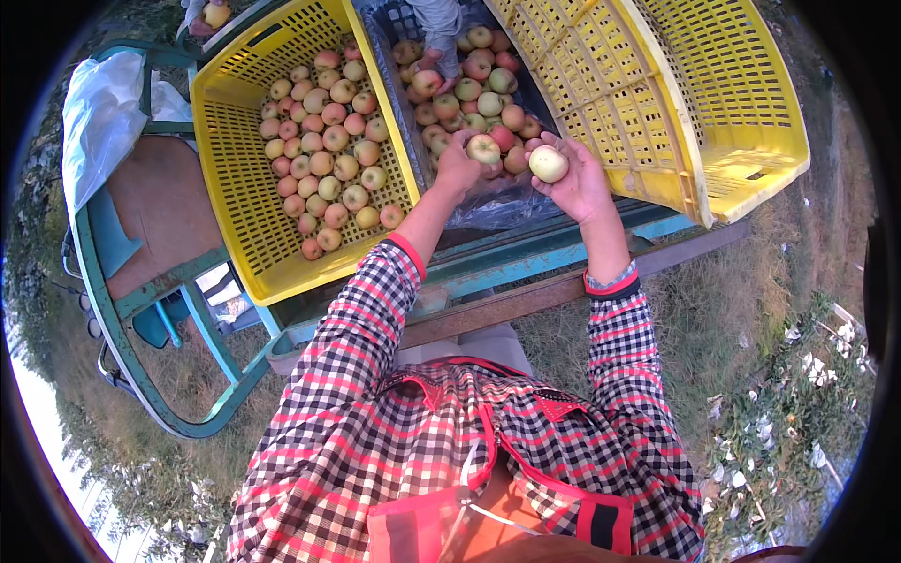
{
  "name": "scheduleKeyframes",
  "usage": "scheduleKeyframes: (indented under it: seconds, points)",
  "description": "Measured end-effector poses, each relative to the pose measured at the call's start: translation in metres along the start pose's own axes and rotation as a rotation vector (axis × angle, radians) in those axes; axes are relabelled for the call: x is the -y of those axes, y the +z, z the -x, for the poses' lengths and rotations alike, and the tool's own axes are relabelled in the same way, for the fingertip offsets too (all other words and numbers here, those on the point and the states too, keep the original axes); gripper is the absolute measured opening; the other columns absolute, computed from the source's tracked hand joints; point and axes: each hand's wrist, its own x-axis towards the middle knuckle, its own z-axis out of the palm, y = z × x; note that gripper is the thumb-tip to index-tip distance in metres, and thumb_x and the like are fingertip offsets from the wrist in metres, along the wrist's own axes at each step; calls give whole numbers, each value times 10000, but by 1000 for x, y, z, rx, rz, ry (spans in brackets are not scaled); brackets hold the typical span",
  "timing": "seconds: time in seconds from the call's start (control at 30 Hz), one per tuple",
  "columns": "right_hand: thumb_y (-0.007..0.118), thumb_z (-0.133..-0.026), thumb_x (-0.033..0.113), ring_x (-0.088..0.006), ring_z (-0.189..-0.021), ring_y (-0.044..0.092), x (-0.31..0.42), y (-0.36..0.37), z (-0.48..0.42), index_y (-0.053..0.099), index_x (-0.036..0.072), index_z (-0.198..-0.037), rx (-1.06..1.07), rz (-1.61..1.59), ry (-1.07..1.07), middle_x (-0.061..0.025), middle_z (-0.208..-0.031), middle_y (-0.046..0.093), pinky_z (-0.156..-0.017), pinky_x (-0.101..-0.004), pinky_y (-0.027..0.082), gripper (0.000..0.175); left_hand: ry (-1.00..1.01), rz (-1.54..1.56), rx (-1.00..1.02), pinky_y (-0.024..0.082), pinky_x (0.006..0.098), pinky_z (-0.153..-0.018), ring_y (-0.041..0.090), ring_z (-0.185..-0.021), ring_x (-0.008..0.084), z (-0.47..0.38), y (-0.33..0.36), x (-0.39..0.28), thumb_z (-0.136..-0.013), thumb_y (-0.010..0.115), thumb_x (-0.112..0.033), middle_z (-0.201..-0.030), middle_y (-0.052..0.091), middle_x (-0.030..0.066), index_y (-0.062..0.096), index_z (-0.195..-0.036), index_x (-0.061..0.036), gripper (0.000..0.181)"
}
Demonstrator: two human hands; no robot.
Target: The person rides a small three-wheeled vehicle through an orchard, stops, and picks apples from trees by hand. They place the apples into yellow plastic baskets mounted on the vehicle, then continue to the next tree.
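Observation:
My left hand point(462, 167) grips a yellow-red apple point(483, 149) over the near part of a crate lined with dark plastic film point(486, 211). To its right, my right hand point(578, 184) is turned palm up, its fingers curled around a pale yellow-green apple point(548, 164). Many red and green apples point(490, 104) lie in the lined crate beneath and beyond my hands. Another person's hand point(440, 67) reaches into the same crate from the far side, at a reddish apple point(427, 82).
Left of the lined crate, a yellow plastic crate point(243, 232) holds many apples. Yellow crates point(598, 91) lean tilted on the right. All rest on a teal metal cart frame point(535, 246). At top left, another hand point(200, 27) holds an apple. White plastic film point(105, 119) drapes the cart's end.

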Motion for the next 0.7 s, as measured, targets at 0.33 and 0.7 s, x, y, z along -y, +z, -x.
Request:
scheduleKeyframes:
  seconds: [0.33, 0.7]
  points:
    - [544, -927, 196, -279, -1086, 610, -12, -8, -9, 547, 41, -1254, -75, -34, -8, -149, -1196, 630, -832, -445, 525, 362, -261, 26, -231, 585, 366, -746, 616, -1039, 269, -49, 2, 71, -625, 688, 187, -1194, 606, 99, 534, -1303, -126, 762]
    - [546, -941, 299, -299, -1038, 594, -18, 4, -3, 554, 61, -1177, -81, -148, -20, -117, -1145, 611, -839, -512, 515, 336, -583, 1075, -353, 325, 616, -1045, 369, -1360, 336, -30, -3, 71, -929, 459, -439, -1486, 379, 96, 381, -1464, -217, 585]
